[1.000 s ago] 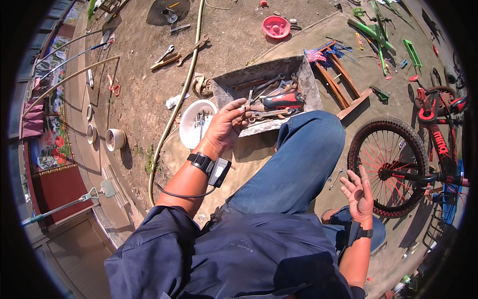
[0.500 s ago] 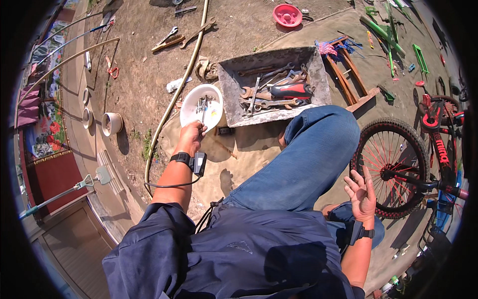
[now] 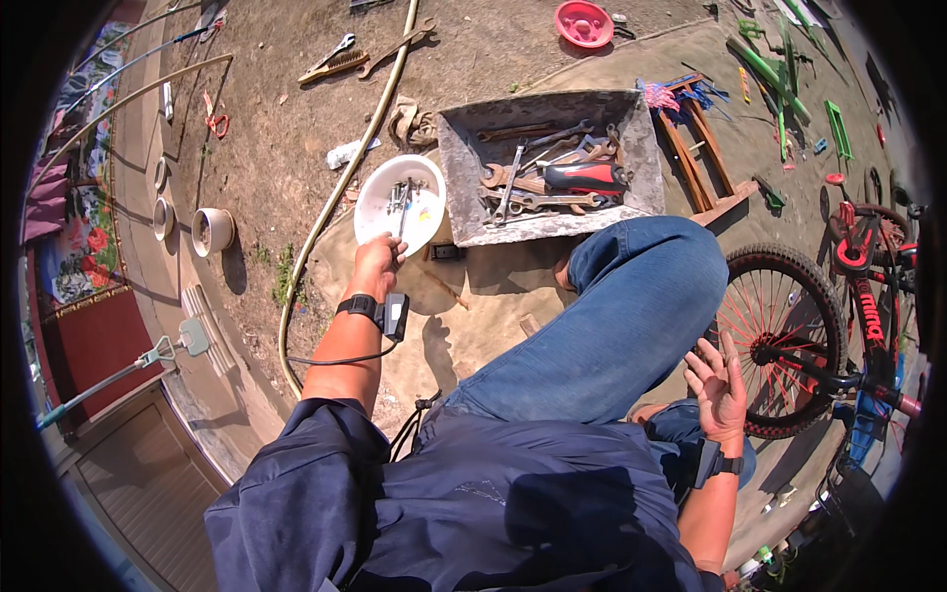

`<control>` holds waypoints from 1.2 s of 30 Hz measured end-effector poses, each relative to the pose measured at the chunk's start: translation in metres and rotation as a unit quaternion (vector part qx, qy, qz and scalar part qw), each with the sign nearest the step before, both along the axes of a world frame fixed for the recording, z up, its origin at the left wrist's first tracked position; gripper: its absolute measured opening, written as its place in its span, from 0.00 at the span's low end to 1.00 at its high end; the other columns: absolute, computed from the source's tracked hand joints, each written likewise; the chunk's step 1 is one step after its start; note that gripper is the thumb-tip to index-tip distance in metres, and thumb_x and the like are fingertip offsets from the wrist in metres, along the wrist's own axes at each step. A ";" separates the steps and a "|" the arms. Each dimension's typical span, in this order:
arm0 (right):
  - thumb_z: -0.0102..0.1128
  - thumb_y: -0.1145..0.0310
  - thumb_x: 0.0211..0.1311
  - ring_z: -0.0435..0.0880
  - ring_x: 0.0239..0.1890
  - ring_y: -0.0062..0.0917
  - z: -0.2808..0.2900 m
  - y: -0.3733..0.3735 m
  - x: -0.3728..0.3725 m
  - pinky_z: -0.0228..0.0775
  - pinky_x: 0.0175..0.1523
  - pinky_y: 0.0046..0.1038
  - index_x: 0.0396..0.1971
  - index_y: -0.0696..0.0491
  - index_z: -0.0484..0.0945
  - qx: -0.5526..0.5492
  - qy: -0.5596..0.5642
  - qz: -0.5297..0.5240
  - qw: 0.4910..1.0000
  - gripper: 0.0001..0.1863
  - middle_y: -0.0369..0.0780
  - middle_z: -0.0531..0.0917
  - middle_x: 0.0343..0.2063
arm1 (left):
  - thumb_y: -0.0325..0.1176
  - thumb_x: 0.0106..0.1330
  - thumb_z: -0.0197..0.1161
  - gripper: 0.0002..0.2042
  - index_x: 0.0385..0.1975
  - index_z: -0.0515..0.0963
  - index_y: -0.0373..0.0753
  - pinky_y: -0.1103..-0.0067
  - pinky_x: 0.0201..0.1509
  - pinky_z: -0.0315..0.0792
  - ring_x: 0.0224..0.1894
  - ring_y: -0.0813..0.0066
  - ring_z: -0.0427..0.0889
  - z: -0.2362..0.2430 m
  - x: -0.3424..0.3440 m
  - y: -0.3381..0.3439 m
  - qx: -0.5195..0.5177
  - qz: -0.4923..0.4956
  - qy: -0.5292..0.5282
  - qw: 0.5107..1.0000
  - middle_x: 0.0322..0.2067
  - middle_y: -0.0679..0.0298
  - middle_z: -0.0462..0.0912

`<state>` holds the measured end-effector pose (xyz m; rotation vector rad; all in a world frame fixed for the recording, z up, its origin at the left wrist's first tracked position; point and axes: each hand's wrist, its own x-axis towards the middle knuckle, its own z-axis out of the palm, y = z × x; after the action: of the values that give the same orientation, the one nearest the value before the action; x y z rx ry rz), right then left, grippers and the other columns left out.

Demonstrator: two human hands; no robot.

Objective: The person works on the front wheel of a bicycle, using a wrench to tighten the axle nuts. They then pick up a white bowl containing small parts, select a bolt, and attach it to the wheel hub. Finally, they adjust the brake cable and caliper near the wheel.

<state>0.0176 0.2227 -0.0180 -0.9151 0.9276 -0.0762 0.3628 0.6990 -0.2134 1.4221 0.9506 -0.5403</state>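
My left hand (image 3: 378,264) is closed on the near rim of a white plastic bowl (image 3: 371,219). Several small metal parts (image 3: 400,196) lie in the bowl, too small to name singly. To the right of the bowl, a grey metal tray (image 3: 646,148) holds several wrenches (image 3: 510,183) and a red and black tool handle (image 3: 587,178). My right hand (image 3: 720,388) hangs open beside my knee, fingers spread and holding nothing. It is nearest to the bicycle wheel (image 3: 764,434).
A black and red bicycle (image 3: 872,316) is at the right. Beyond the tray lie a wooden frame (image 3: 681,163) and a red basin (image 3: 583,24). A hose (image 3: 335,202) runs left of the bowl; a brush (image 3: 335,65) and clay pots (image 3: 214,232) sit past it.
The bowl looks slightly larger and more of its inside shows, with my left hand still at its rim. The whole view has shifted a little. My right hand stays open.
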 end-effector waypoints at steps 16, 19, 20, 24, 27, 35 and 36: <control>0.50 0.48 0.73 0.78 0.56 0.37 0.011 0.005 0.020 0.74 0.56 0.34 0.74 0.51 0.48 -0.003 -0.008 0.017 1.000 0.39 0.49 0.70 0.63 | 0.23 0.69 0.52 0.21 0.62 0.66 0.30 0.80 0.29 0.76 0.38 0.68 0.84 -0.025 -0.001 0.016 -0.013 0.036 0.001 0.999 0.45 0.55 0.80; 0.50 0.46 0.71 0.78 0.57 0.40 0.010 0.004 0.019 0.72 0.58 0.36 0.75 0.49 0.49 -0.010 -0.001 0.028 1.000 0.40 0.49 0.69 0.64 | 0.23 0.69 0.52 0.21 0.62 0.66 0.30 0.79 0.29 0.76 0.38 0.67 0.84 -0.014 -0.001 0.008 0.001 0.044 0.004 0.999 0.45 0.55 0.80; 0.50 0.46 0.71 0.77 0.57 0.40 0.010 0.005 0.019 0.71 0.58 0.36 0.75 0.49 0.49 -0.009 -0.003 0.030 0.999 0.40 0.49 0.69 0.64 | 0.23 0.69 0.52 0.21 0.62 0.66 0.30 0.79 0.29 0.75 0.37 0.67 0.84 -0.010 -0.001 0.006 0.006 0.048 0.006 0.999 0.45 0.55 0.80; 0.50 0.46 0.71 0.77 0.58 0.39 0.009 0.005 0.018 0.70 0.58 0.37 0.75 0.49 0.49 -0.005 -0.007 0.035 0.999 0.40 0.49 0.69 0.64 | 0.23 0.70 0.51 0.21 0.63 0.64 0.31 0.79 0.29 0.75 0.38 0.67 0.83 -0.010 -0.004 0.011 -0.003 0.054 0.008 0.998 0.44 0.55 0.80; 0.50 0.46 0.71 0.77 0.57 0.38 0.007 0.006 0.020 0.70 0.58 0.36 0.75 0.49 0.49 -0.003 -0.010 0.036 0.999 0.40 0.48 0.70 0.64 | 0.23 0.72 0.50 0.20 0.64 0.63 0.33 0.79 0.29 0.73 0.39 0.66 0.82 -0.010 -0.007 0.013 -0.009 0.049 0.018 0.999 0.42 0.56 0.79; 0.51 0.46 0.71 0.77 0.57 0.38 0.008 0.007 0.020 0.70 0.58 0.36 0.75 0.50 0.49 -0.002 -0.010 0.034 0.999 0.40 0.48 0.70 0.63 | 0.23 0.70 0.51 0.14 0.54 0.70 0.32 0.79 0.27 0.72 0.36 0.66 0.82 -0.012 -0.029 0.006 -0.015 0.040 0.043 0.998 0.38 0.56 0.79; 0.51 0.46 0.71 0.77 0.57 0.38 0.008 0.007 0.020 0.70 0.58 0.37 0.75 0.50 0.49 -0.003 -0.010 0.034 0.999 0.40 0.48 0.70 0.63 | 0.22 0.70 0.50 0.14 0.54 0.70 0.32 0.78 0.28 0.72 0.37 0.64 0.82 -0.008 -0.031 0.001 -0.015 0.038 0.049 0.998 0.40 0.55 0.79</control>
<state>0.0372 0.2298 -0.0097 -0.9489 0.8777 -0.0300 0.3321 0.7000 -0.2214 1.3379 1.0658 -0.5700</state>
